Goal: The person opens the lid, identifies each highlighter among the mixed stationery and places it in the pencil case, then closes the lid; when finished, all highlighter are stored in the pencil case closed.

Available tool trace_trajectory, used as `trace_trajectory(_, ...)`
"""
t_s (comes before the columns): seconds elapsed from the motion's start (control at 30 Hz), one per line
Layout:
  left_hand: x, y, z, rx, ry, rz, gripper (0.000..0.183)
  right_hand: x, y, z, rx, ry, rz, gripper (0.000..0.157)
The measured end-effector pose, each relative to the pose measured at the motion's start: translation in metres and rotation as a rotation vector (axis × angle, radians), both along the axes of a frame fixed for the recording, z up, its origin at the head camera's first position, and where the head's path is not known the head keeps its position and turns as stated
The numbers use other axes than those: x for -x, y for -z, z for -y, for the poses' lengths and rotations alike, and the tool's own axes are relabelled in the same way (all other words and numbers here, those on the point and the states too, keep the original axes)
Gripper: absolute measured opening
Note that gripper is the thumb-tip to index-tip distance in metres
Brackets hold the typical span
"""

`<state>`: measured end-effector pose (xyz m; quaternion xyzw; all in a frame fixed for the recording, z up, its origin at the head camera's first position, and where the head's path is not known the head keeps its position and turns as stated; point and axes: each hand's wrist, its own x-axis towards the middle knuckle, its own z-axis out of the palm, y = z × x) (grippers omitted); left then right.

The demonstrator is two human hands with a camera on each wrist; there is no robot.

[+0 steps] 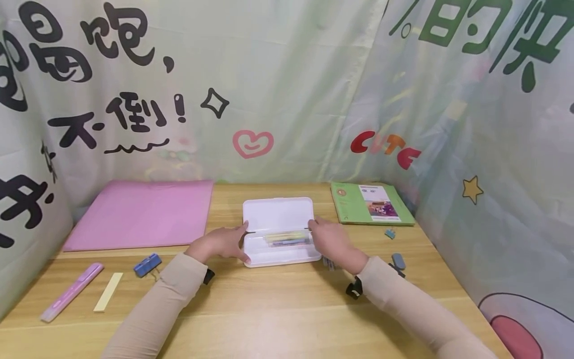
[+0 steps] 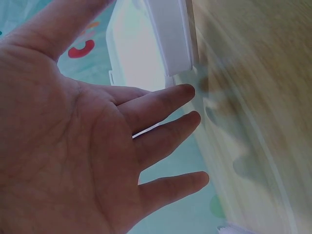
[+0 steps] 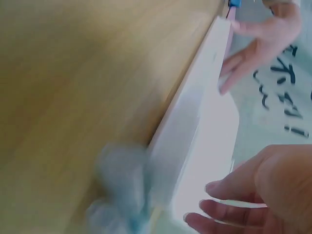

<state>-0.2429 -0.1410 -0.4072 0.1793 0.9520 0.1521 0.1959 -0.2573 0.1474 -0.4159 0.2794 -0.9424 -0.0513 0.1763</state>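
Note:
A white pencil case (image 1: 278, 214) stands open on the table, its lid raised at the back. Several slim yellow and blue sticks (image 1: 288, 239), pen-like, lie inside its tray. At the case's left side is my left hand (image 1: 222, 243), thumb at the front corner and fingers by the lid; the left wrist view shows those fingers straight and spread. My right hand (image 1: 334, 243) is at the right side near the hinge, its loosely bent fingertips (image 3: 214, 189) overlapping the lid in the right wrist view. Small greyish items (image 1: 329, 263) lie partly hidden under that hand.
A pink board (image 1: 143, 214) lies at the back left, a green book (image 1: 374, 204) at the back right. Front left are a blue binder clip (image 1: 147, 265), a pink stick-shaped tool (image 1: 72, 291) and a yellow strip (image 1: 108, 292). A teal clip (image 1: 390, 234) and blue-grey eraser (image 1: 398, 261) lie right.

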Motion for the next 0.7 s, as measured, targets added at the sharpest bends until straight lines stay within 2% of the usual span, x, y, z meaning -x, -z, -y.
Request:
trace_trajectory(0.1,0.000,0.000,-0.001,0.002,-0.005,0.005,0.108,-0.002,0.004,-0.019,0.018,0.080,0.028,0.014)
trace_trajectory(0.2,0.000,0.000,-0.001,0.001,-0.013,0.009,0.108,-0.004,0.008,-0.032,0.021,0.120,0.042,0.019)
trace_trajectory(0.5,0.000,0.001,0.001,-0.011,-0.013,0.010,0.108,-0.011,0.020,-0.049,0.040,0.131,0.010,0.017)
trace_trajectory(0.6,0.000,0.001,0.001,-0.014,-0.011,0.006,0.107,-0.012,0.019,-0.050,0.041,0.136,0.027,0.018)
trace_trajectory(0.7,0.001,0.001,0.001,-0.018,-0.011,0.005,0.107,-0.012,0.019,-0.050,0.022,0.159,0.082,0.019)
